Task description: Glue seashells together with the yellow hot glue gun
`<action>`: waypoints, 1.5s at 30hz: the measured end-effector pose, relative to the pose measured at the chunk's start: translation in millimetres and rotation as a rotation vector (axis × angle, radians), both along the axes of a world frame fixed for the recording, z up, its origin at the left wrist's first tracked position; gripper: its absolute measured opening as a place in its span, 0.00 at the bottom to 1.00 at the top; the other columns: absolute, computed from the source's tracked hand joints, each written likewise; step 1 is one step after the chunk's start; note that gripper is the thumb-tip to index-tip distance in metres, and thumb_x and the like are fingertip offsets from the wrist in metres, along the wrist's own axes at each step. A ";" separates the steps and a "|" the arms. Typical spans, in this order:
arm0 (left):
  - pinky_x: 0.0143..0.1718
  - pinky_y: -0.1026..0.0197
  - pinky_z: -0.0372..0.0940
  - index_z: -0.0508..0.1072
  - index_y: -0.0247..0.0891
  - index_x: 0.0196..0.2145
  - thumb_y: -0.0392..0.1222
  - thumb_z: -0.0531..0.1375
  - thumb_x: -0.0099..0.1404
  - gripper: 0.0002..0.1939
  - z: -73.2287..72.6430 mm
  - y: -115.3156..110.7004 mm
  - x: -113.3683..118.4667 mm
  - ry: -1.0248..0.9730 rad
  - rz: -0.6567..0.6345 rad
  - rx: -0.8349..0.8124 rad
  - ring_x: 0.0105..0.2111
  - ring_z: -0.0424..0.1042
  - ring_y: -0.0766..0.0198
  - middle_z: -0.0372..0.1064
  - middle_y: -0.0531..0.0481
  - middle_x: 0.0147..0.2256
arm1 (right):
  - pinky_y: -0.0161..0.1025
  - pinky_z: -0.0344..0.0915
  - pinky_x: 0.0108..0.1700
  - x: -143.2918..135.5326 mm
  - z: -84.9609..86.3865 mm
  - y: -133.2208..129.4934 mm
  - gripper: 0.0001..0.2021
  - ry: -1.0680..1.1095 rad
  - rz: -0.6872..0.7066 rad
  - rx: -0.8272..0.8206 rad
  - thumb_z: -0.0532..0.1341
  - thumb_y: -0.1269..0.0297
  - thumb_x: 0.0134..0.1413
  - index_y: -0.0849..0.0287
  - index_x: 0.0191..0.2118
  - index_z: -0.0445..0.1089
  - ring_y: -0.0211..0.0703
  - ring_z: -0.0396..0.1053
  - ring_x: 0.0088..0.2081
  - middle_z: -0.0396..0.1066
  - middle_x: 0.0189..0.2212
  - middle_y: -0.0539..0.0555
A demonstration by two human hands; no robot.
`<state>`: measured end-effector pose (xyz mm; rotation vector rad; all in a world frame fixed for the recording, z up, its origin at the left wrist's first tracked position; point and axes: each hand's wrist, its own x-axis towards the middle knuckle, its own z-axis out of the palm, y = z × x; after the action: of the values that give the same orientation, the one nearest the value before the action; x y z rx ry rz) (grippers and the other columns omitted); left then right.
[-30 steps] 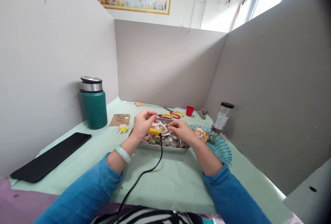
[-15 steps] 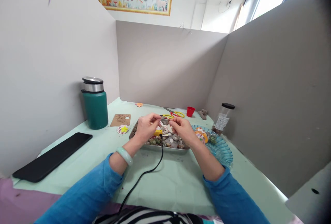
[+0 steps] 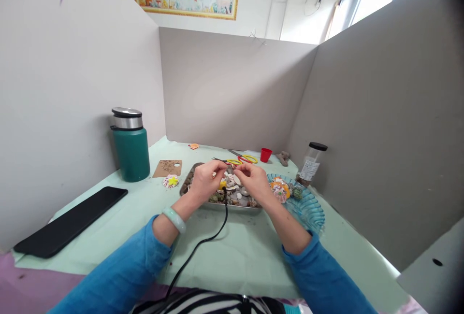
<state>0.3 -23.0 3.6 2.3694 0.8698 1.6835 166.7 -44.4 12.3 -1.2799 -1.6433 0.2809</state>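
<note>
My left hand [image 3: 205, 181] and my right hand [image 3: 254, 183] are over a metal tray [image 3: 232, 206] of shells and small stones. Thumb and fingers are pinched on both hands, and their tips almost meet. Whatever is between them is too small to name. Beside my left palm shows a yellow tool [image 3: 222, 185] with a black cord [image 3: 213, 238] running toward my body; its front is hidden, and I cannot tell whether it is held or lies in the tray. Just beyond the fingertips are scissors [image 3: 249, 158] with yellow and red handles.
To the left stand a green bottle [image 3: 131, 152], a black flat slab [image 3: 72, 222], a brown card [image 3: 167, 168] and a flower-decorated disc [image 3: 170, 181]. Rightward are a blue plate [image 3: 314, 210] with decorated pieces, a lidded jar [image 3: 311, 164] and a red cup [image 3: 266, 155]. Grey partitions [image 3: 232, 87] enclose the table.
My fingertips have come slightly closer together over the tray. The whole view has shifted a little; the things on the table stay in place.
</note>
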 end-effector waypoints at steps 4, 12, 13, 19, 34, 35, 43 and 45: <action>0.37 0.61 0.64 0.73 0.41 0.33 0.34 0.54 0.61 0.08 -3.2 1.5 0.5 0.028 0.013 0.039 0.31 0.72 0.62 0.74 0.47 0.31 | 0.35 0.57 0.31 -0.1 -3.2 1.1 0.07 -0.070 -0.036 0.036 0.58 0.63 0.49 0.59 0.27 0.71 0.38 0.65 0.26 0.71 0.24 0.50; 0.38 0.60 0.64 0.73 0.39 0.32 0.33 0.54 0.61 0.08 -4.5 1.9 0.1 0.093 -0.029 0.110 0.35 0.73 0.61 0.75 0.46 0.34 | 0.35 0.58 0.33 2.0 -8.8 3.2 0.06 -0.231 -0.085 0.124 0.59 0.64 0.52 0.58 0.29 0.71 0.40 0.67 0.30 0.73 0.30 0.52; 0.38 0.60 0.64 0.72 0.39 0.32 0.33 0.54 0.61 0.08 -4.2 1.8 0.2 0.084 -0.029 0.109 0.34 0.73 0.61 0.75 0.46 0.34 | 0.36 0.58 0.34 2.1 -8.4 3.0 0.05 -0.236 -0.092 0.126 0.59 0.64 0.52 0.58 0.29 0.71 0.40 0.67 0.30 0.73 0.30 0.52; 0.30 0.62 0.66 0.72 0.38 0.32 0.39 0.57 0.60 0.05 -6.4 5.5 3.4 -0.144 -0.087 -0.230 0.26 0.73 0.63 0.73 0.50 0.24 | 0.35 0.60 0.33 0.1 -6.4 -0.3 0.07 -0.091 -0.016 0.115 0.62 0.61 0.51 0.57 0.36 0.70 0.40 0.70 0.29 0.75 0.29 0.50; 0.30 0.63 0.66 0.73 0.36 0.32 0.41 0.59 0.59 0.06 -7.2 3.6 5.0 -0.212 -0.149 -0.377 0.26 0.74 0.63 0.73 0.49 0.24 | 0.35 0.63 0.37 -1.5 -6.8 -4.8 0.08 -0.120 -0.011 0.272 0.59 0.64 0.54 0.58 0.36 0.74 0.41 0.71 0.31 0.75 0.31 0.53; 0.30 0.63 0.66 0.73 0.37 0.32 0.40 0.59 0.58 0.06 -6.4 2.3 4.8 -0.195 -0.139 -0.356 0.26 0.74 0.63 0.73 0.49 0.24 | 0.35 0.63 0.38 -1.3 -7.4 -4.4 0.08 -0.143 -0.013 0.292 0.59 0.64 0.54 0.58 0.37 0.74 0.41 0.71 0.33 0.75 0.32 0.53; 0.31 0.64 0.66 0.73 0.37 0.31 0.37 0.58 0.58 0.05 -5.9 0.8 4.6 -0.143 -0.094 -0.291 0.26 0.74 0.64 0.73 0.50 0.24 | 0.36 0.63 0.41 -0.9 -9.6 -1.5 0.07 -0.226 -0.019 0.358 0.58 0.67 0.56 0.58 0.37 0.73 0.43 0.71 0.37 0.76 0.35 0.54; 0.31 0.64 0.66 0.73 0.37 0.31 0.38 0.58 0.59 0.05 -6.8 1.7 4.4 -0.140 -0.091 -0.297 0.26 0.74 0.64 0.73 0.50 0.24 | 0.36 0.64 0.41 -0.7 -10.6 0.1 0.07 -0.231 -0.024 0.373 0.59 0.67 0.56 0.58 0.37 0.74 0.43 0.72 0.37 0.76 0.35 0.54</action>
<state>4.7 -21.2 -3.2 2.0397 0.9026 1.5425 166.0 -44.3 1.7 -1.0740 -1.7713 -0.1903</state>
